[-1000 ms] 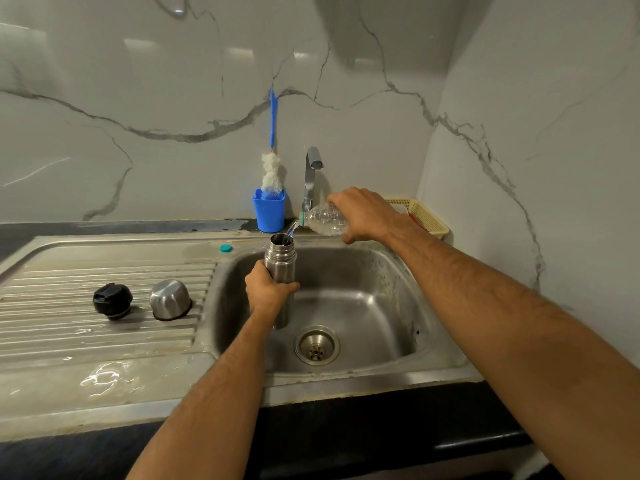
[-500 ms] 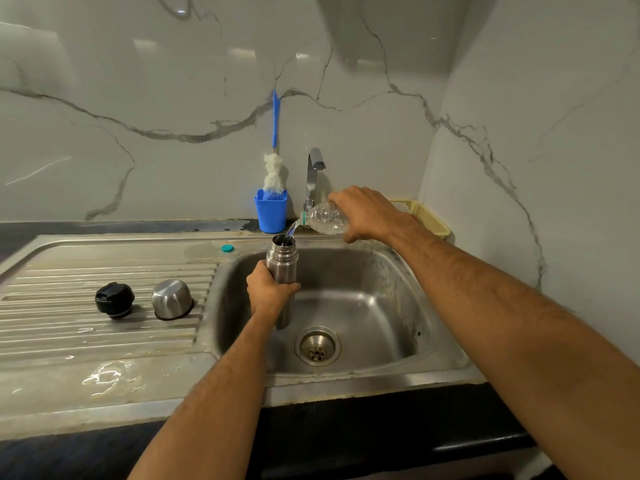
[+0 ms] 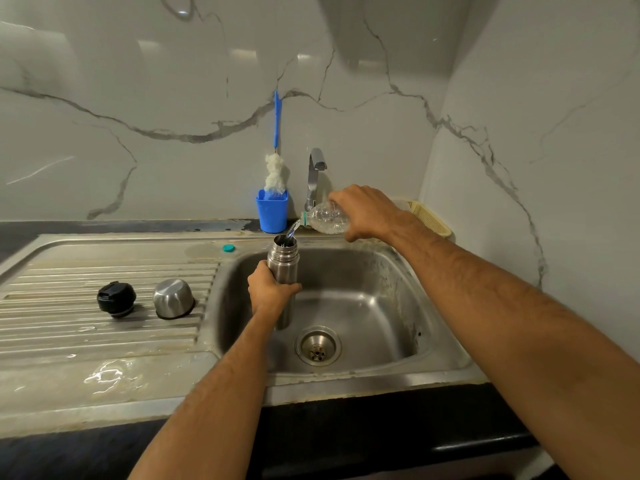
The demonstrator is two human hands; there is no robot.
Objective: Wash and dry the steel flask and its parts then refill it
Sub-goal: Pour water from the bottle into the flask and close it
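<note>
My left hand [image 3: 269, 292] grips the steel flask [image 3: 283, 263] upright over the sink basin [image 3: 374, 306], its mouth uncovered. My right hand [image 3: 367, 211] holds a clear plastic bottle [image 3: 323, 220] tipped to the left, and a thin stream of water runs from its neck into the flask's mouth. On the ribbed drainboard [image 3: 69, 327] to the left stand the flask's black stopper [image 3: 116, 299] and its steel cup lid [image 3: 173, 298], upside down. A small teal bottle cap [image 3: 228, 248] lies near the basin's back left corner.
A blue cup [image 3: 272, 214] holding a bottle brush [image 3: 276, 168] stands at the back by the tap [image 3: 315, 174]. A yellow basket [image 3: 429, 218] sits in the back right corner. Puddles of water lie on the front counter [image 3: 107, 375]. The drain [image 3: 318, 345] is below the flask.
Hardly anything has changed: both hands hold their pose and the water keeps pouring from the bottle into the flask.
</note>
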